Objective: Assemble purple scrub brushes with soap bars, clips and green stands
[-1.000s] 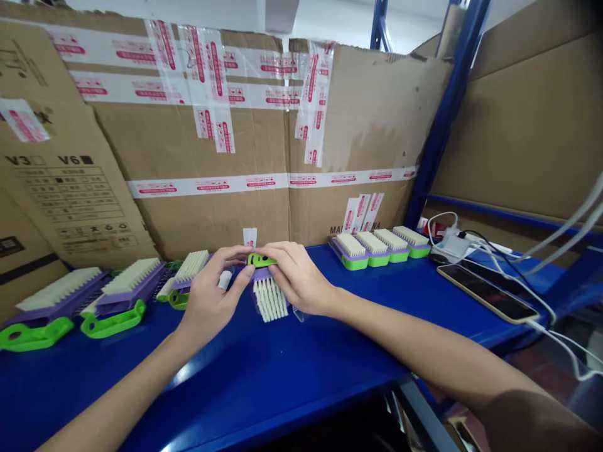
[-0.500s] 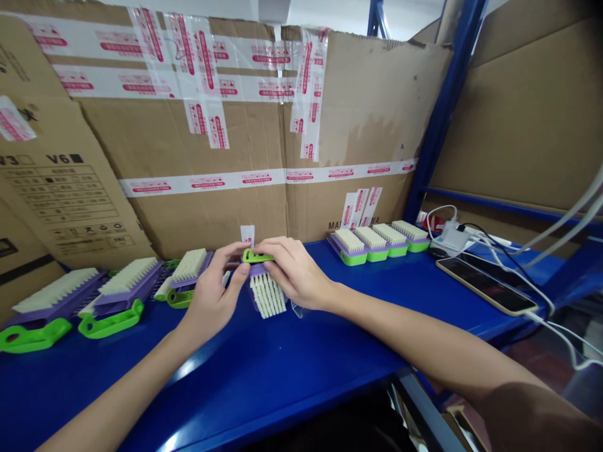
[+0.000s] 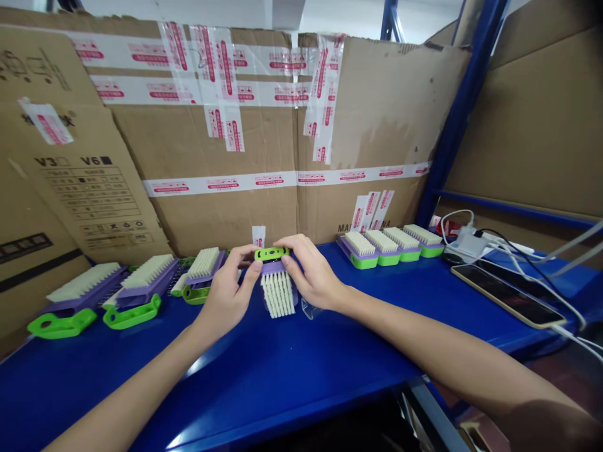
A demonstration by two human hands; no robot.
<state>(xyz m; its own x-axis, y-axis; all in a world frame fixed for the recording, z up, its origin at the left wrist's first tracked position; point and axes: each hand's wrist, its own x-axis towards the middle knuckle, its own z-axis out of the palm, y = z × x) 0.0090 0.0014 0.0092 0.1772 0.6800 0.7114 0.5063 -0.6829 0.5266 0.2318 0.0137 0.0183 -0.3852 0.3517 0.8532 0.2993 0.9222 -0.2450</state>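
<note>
Between my two hands is a scrubbing brush with pale bristles facing up toward me and a purple body. At its far end sits a bright green plastic end piece with holes in it. My left hand pinches the left end of that green piece with thumb and index finger. My right hand grips its right end and the brush's side, fingers curled behind. A clear plastic piece shows just under my right hand. Whether the green piece is fully seated on the brush, I cannot tell.
Purple brushes with loose-looking green pieces line the left of the blue shelf. Several green-rimmed brushes stand in a row at right. Beyond are a phone, a charger with cables and taped cardboard behind.
The view has shifted, so everything sits slightly farther right. My right fingers have drawn back along the green piece, which now shows its holed face more fully and level.
</note>
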